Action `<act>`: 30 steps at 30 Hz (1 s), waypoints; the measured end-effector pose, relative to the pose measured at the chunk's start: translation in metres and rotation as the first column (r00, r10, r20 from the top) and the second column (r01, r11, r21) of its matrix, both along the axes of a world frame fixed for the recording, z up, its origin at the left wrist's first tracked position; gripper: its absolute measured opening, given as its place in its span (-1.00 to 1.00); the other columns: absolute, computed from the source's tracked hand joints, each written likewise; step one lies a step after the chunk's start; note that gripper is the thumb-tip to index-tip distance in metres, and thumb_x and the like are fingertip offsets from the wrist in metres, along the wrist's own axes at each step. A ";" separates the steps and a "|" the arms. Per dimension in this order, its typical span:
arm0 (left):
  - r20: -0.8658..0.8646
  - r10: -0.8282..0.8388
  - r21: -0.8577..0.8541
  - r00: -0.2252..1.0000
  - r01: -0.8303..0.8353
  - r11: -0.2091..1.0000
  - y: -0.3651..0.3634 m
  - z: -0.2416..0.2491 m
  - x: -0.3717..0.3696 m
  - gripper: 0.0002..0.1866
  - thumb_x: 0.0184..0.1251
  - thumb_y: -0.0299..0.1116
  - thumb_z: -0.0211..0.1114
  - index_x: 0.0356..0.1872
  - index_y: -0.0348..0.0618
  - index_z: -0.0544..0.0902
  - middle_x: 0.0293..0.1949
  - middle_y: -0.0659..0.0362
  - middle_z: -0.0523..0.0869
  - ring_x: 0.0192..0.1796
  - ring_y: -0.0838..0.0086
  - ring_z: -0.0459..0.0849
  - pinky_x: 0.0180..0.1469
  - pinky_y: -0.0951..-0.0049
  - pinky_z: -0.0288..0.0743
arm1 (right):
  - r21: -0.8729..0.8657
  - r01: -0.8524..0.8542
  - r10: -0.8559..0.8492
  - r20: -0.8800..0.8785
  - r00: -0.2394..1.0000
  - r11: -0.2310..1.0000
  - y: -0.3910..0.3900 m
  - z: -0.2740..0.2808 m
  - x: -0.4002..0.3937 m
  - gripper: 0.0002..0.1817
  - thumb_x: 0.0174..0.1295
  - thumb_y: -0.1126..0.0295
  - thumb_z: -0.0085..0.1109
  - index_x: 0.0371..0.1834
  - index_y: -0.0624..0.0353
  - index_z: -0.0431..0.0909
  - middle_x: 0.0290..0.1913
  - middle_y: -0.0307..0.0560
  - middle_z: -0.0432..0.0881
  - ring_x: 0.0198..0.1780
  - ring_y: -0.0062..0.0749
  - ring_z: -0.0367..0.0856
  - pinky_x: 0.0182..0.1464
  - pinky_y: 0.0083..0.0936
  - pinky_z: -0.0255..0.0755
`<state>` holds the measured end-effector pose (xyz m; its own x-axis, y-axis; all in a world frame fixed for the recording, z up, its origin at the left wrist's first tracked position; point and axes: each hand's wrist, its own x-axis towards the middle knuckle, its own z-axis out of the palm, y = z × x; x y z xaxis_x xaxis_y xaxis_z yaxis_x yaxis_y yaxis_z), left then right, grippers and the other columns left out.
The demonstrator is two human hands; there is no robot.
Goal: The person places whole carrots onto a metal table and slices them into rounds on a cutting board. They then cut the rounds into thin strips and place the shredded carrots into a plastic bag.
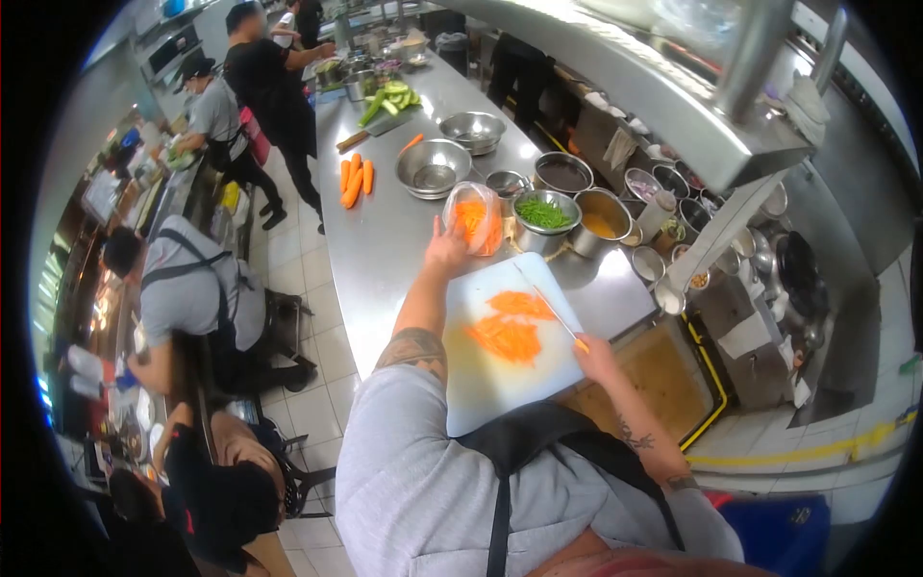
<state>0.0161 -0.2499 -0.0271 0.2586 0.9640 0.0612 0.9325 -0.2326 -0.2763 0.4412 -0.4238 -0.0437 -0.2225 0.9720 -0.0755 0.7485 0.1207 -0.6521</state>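
My right hand [598, 359] is closed round the orange handle of a knife [550, 306], whose blade lies over the white cutting board [463, 389]. Beside the blade, cut carrot strips [507, 338] are spread in two heaps on the board. Beyond the board's far left corner, my left hand [446, 250] reaches to a clear plastic bag [488, 192] with carrot strips inside. Its fingers are apart and touch the near side of the bag; the fingertips are partly hard to make out.
Whole carrots [354, 180] and a steel bowl [433, 165] stand left of the bag. To its right are a bowl of chopped greens [544, 212] and a pot of orange-brown liquid [603, 223]. A steel shelf [663, 77] overhangs the right. Several people work at left.
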 end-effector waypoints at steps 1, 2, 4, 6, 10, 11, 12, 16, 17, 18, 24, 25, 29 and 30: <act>0.071 -0.019 -0.064 0.997 0.023 0.998 -0.001 0.009 0.003 -0.60 0.60 -0.15 0.07 0.24 -0.01 0.72 0.39 0.01 0.64 0.55 0.15 0.46 0.67 -0.32 -0.07 | 0.002 0.007 -0.007 0.008 1.000 1.000 -0.002 -0.001 -0.001 -0.54 0.43 0.22 0.29 0.31 0.18 0.67 0.14 0.31 0.75 0.22 0.19 0.71 0.28 -0.13 0.57; 0.147 -0.030 -0.133 0.989 0.050 0.990 -0.008 0.031 0.014 -0.63 0.60 -0.17 0.06 0.19 -0.03 0.73 0.26 -0.02 0.73 0.41 0.13 0.62 0.63 -0.27 0.09 | -0.002 0.013 -0.013 0.021 1.000 1.000 -0.003 0.002 -0.001 -0.54 0.42 0.22 0.30 0.32 0.18 0.67 0.14 0.31 0.75 0.22 0.20 0.71 0.27 -0.13 0.58; 0.337 -0.029 -0.163 0.941 0.089 0.983 -0.013 0.024 0.034 -0.67 0.59 -0.22 0.05 0.09 -0.06 0.74 0.01 -0.04 0.85 0.14 0.08 0.81 0.46 -0.17 0.39 | -0.050 0.040 -0.036 0.081 0.996 0.998 -0.005 0.010 -0.002 -0.54 0.42 0.27 0.32 0.32 0.21 0.66 0.13 0.35 0.75 0.20 0.21 0.72 0.26 -0.13 0.59; 0.536 -0.022 -0.071 0.844 0.071 0.995 -0.012 0.004 0.048 -0.69 0.58 -0.25 0.04 -0.02 -0.11 0.75 -0.20 -0.03 0.88 -0.12 0.04 0.88 0.20 -0.05 0.66 | -0.056 0.040 -0.037 0.058 0.998 0.998 -0.003 0.017 -0.004 -0.56 0.43 0.30 0.32 0.32 0.22 0.65 0.11 0.36 0.75 0.20 0.19 0.73 0.25 -0.15 0.58; 0.611 0.003 -0.103 0.792 0.076 0.992 -0.042 0.009 0.086 -0.71 0.54 -0.29 0.07 -0.07 -0.18 0.74 -0.11 -0.13 0.86 -0.06 0.00 0.86 -0.08 -0.01 0.73 | -0.116 0.034 -0.023 0.089 0.996 0.993 -0.008 0.043 -0.019 -0.58 0.45 0.33 0.30 0.31 0.24 0.65 0.12 0.33 0.77 0.20 0.15 0.74 0.25 -0.18 0.58; 0.611 0.021 -0.161 0.791 0.099 0.982 -0.046 0.004 0.093 -0.70 0.55 -0.25 0.09 -0.06 -0.19 0.74 -0.09 -0.15 0.85 -0.03 -0.01 0.86 -0.02 -0.02 0.72 | -0.134 0.040 -0.028 0.088 0.996 0.990 -0.014 0.044 -0.021 -0.59 0.45 0.34 0.30 0.30 0.25 0.65 0.12 0.33 0.77 0.20 0.14 0.74 0.25 -0.18 0.58; 0.610 0.035 -0.211 0.791 0.120 0.970 -0.051 0.002 0.100 -0.67 0.56 -0.20 0.11 -0.04 -0.21 0.74 -0.07 -0.18 0.84 -0.01 -0.01 0.85 0.03 -0.03 0.71 | -0.143 0.022 -0.011 0.078 0.997 0.989 -0.021 0.047 -0.022 -0.60 0.45 0.34 0.29 0.29 0.25 0.66 0.11 0.33 0.77 0.19 0.14 0.74 0.24 -0.18 0.58; 0.771 0.102 -0.225 0.629 0.119 0.967 -0.069 0.021 0.094 -0.43 0.50 0.09 0.23 0.19 -0.23 0.71 0.06 -0.26 0.80 0.14 -0.06 0.79 0.23 -0.02 0.62 | -0.130 -0.042 0.047 0.031 0.998 0.991 -0.030 0.045 -0.010 -0.62 0.45 0.34 0.29 0.26 0.26 0.67 0.10 0.31 0.77 0.18 0.13 0.75 0.23 -0.19 0.58; 0.816 0.146 -0.236 0.559 0.091 0.968 -0.065 0.022 0.087 -0.32 0.46 0.19 0.27 0.30 -0.21 0.67 0.09 -0.26 0.79 0.19 -0.07 0.76 0.29 0.01 0.59 | -0.125 -0.056 0.059 0.018 0.998 0.991 -0.029 0.042 -0.004 -0.62 0.45 0.34 0.29 0.26 0.25 0.68 0.10 0.31 0.78 0.17 0.13 0.75 0.22 -0.20 0.58; 0.853 0.190 -0.250 0.486 0.062 0.966 -0.059 0.023 0.080 -0.21 0.42 0.28 0.30 0.40 -0.19 0.64 0.12 -0.26 0.78 0.23 -0.08 0.74 0.35 0.04 0.55 | -0.127 0.005 -0.008 -0.020 1.000 0.992 -0.028 0.039 0.001 -0.62 0.44 0.33 0.29 0.26 0.25 0.68 0.09 0.30 0.78 0.17 0.12 0.75 0.22 -0.20 0.58; 0.794 0.260 -0.282 0.549 -0.047 0.958 -0.024 0.032 0.055 -0.21 0.52 0.29 0.17 0.41 -0.25 0.61 0.36 -0.31 0.62 0.37 -0.14 0.62 0.50 0.01 0.37 | -0.074 0.099 -0.103 -0.050 0.993 0.992 -0.013 0.018 0.012 -0.60 0.45 0.30 0.30 0.25 0.30 0.66 0.01 0.22 0.81 0.05 -0.05 0.79 0.16 -0.22 0.61; 0.821 0.269 -0.256 0.504 -0.096 0.962 -0.020 0.034 0.057 -0.22 0.52 0.27 0.18 0.42 -0.26 0.59 0.37 -0.31 0.62 0.39 -0.13 0.61 0.51 0.02 0.36 | -0.014 0.050 -0.051 -0.013 0.999 0.999 -0.010 -0.001 0.014 -0.60 0.46 0.30 0.29 0.25 0.31 0.65 -0.03 0.19 0.81 -0.01 -0.11 0.79 0.11 -0.24 0.64; 0.904 0.090 -0.032 0.419 -0.142 0.989 -0.037 0.052 0.097 -0.23 0.53 0.18 0.19 0.45 -0.31 0.52 0.38 -0.31 0.61 0.42 -0.18 0.58 0.49 -0.05 0.38 | -0.360 0.165 -0.236 -0.163 0.958 0.918 -0.012 0.024 -0.010 -0.53 0.51 0.24 0.25 0.37 0.28 0.55 -0.20 0.04 0.77 -0.29 -0.35 0.75 -0.22 -0.31 0.68; 0.906 0.001 0.058 0.423 -0.127 0.990 -0.058 0.059 0.110 -0.22 0.52 0.17 0.19 0.46 -0.33 0.49 0.38 -0.31 0.61 0.43 -0.21 0.57 0.46 -0.08 0.39 | -0.403 0.181 -0.284 -0.213 0.935 0.897 -0.011 0.021 -0.008 -0.52 0.54 0.23 0.22 0.40 0.25 0.52 -0.25 -0.01 0.74 -0.35 -0.39 0.70 -0.30 -0.34 0.64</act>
<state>0.1264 -0.3079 0.0317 -0.0679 0.9464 0.3156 0.6721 -0.1904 0.7155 0.4336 -0.4352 -0.0226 -0.0556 0.9096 -0.4116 0.5227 -0.3248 -0.7882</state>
